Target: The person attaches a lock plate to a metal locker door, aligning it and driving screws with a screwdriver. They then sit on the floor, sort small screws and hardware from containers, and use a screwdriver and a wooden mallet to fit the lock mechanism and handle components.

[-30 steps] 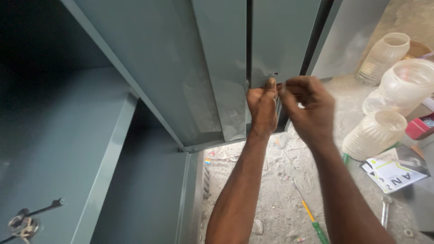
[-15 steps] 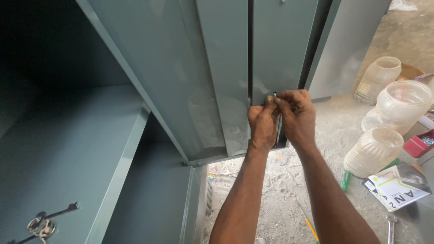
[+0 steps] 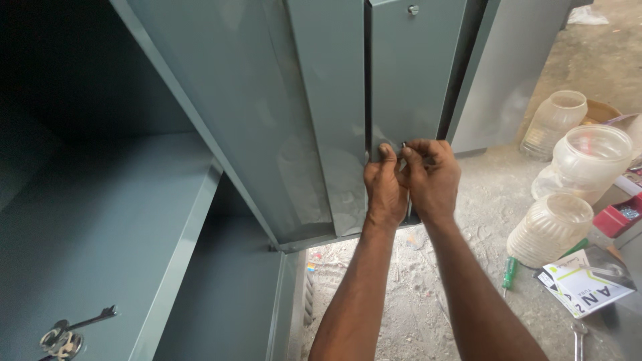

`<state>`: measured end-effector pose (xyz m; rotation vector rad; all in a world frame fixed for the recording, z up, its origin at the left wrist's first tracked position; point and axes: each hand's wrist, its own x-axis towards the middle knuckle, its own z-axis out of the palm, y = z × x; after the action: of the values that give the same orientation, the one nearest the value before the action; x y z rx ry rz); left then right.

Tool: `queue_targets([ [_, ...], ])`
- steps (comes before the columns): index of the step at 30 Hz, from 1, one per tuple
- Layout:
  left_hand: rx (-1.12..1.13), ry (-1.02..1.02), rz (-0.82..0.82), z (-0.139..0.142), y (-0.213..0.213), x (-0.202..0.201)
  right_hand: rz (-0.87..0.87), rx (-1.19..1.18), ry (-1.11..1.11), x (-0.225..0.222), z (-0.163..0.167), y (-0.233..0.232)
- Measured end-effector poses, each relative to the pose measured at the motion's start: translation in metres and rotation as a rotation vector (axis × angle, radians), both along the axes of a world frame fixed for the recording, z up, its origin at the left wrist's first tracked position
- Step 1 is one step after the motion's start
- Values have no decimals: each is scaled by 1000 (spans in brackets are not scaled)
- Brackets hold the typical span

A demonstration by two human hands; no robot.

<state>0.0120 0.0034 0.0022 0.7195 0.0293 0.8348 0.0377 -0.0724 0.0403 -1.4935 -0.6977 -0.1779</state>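
Small dark fastener: pinched at the lower edge of a grey-green metal door panel, on the open cabinet door.
Right hand: fingertips closed on the fastener.
Left hand: touching the right, thumb pressed flat on the panel; grasp not discernible.
Cabinet shelf: bears a bunch of keys.
Three clear plastic jars: on the concrete floor, right; contents not discernible.
Red tray: holds small metal parts.
Green-handled screwdriver, booklet: beside the jars.
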Motion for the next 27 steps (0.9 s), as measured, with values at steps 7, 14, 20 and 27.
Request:
queue_targets([
  [7, -10, 59, 20, -6, 2, 4, -104, 38, -2, -13, 5, 5],
  [14, 15, 92, 12, -9, 3, 6, -209, -35, -174, -24, 10, 3],
  [20, 88, 143, 73, -14, 4, 6, -287, -77, -290, -26, 4, 9],
  [27, 100, 143, 59, -16, 7, 5, -321, -134, -289, -22, 1, 11],
])
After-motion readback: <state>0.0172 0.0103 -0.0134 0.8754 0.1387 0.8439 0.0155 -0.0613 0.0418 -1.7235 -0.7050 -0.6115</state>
